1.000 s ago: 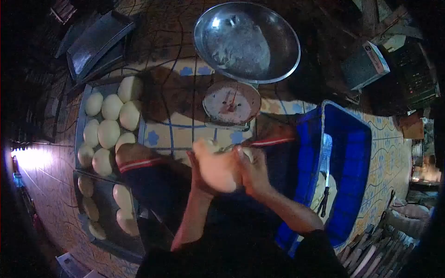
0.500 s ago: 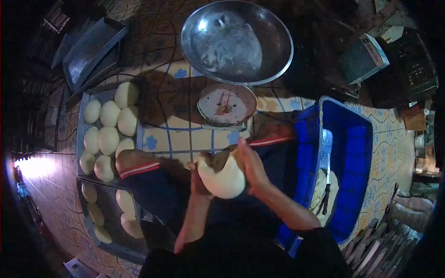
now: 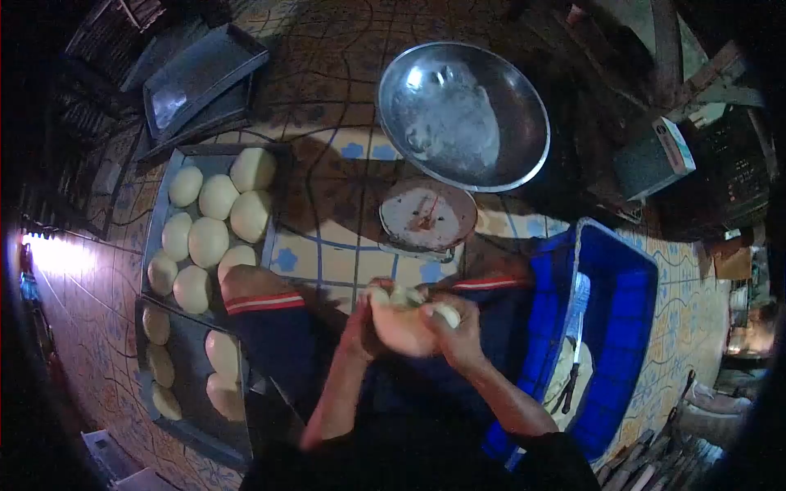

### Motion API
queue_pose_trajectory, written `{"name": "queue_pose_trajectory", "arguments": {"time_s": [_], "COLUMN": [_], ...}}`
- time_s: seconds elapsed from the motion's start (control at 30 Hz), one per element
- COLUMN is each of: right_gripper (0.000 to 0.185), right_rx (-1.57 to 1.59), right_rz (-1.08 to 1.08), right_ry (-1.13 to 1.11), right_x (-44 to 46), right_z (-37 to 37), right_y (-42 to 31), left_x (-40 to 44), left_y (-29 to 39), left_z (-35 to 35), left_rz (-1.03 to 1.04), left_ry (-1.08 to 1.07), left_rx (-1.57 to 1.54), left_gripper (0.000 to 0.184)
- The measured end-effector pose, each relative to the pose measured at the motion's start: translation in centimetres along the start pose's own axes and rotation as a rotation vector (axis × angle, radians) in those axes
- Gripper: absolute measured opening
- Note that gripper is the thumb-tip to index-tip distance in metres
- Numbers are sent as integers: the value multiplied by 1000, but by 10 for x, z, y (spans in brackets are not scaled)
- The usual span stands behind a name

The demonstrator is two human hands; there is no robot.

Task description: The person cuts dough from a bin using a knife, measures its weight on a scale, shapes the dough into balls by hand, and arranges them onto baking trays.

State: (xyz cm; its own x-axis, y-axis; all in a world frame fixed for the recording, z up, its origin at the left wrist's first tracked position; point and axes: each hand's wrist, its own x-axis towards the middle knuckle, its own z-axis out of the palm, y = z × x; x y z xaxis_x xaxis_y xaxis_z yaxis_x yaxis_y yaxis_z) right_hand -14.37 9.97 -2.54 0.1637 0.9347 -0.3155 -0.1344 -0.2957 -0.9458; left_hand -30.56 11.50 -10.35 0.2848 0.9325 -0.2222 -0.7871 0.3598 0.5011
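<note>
A pale lump of dough [image 3: 403, 331] is held above my lap, between both hands. My left hand [image 3: 357, 329] is closed around its left side. On the other side, my right hand [image 3: 460, 331] grips it, with a bulge of dough showing by the thumb. The dough's upper edge looks folded and uneven, and some fingertips are hidden behind it. Just beyond the hands stands a round dial scale [image 3: 422, 221] with a worn face. Smooth dough balls [image 3: 208, 242] sit in a metal tray [image 3: 282, 176] to the left.
A second tray [image 3: 192, 425] nearer me holds several dough pieces. At right, a blue crate [image 3: 618, 344] contains more dough [image 3: 560, 372] and a long-bladed tool with a dark handle [image 3: 571, 385]. A wide metal bowl [image 3: 524, 123] is behind the scale. Stacked metal trays [image 3: 205, 78] lie far left.
The dough's curved upper edge has been folded inward, and my right fingers have curled over it. The whole view has shifted, so the bowl, scale and trays appear lower and further right.
</note>
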Motion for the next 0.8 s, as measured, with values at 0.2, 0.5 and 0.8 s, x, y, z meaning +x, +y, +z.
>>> {"name": "queue_pose_trajectory", "arguments": {"time_s": [0.2,0.5,0.8], "right_gripper": [42,15,21], "right_rx": [-256,-74,-86], "right_rz": [-330,98,-95], "right_ry": [-227,-133,133], "right_x": [5,7,7], "right_z": [-11,18,15], "right_y": [2,-19,-20], "left_x": [-13,-10,14], "left_y": [9,-17,12], "left_z": [26,-26,16], "left_rz": [131,13,-44], "left_ry": [138,-197,293], "left_rx": [521,-316,112], "left_gripper": [34,54,46]}}
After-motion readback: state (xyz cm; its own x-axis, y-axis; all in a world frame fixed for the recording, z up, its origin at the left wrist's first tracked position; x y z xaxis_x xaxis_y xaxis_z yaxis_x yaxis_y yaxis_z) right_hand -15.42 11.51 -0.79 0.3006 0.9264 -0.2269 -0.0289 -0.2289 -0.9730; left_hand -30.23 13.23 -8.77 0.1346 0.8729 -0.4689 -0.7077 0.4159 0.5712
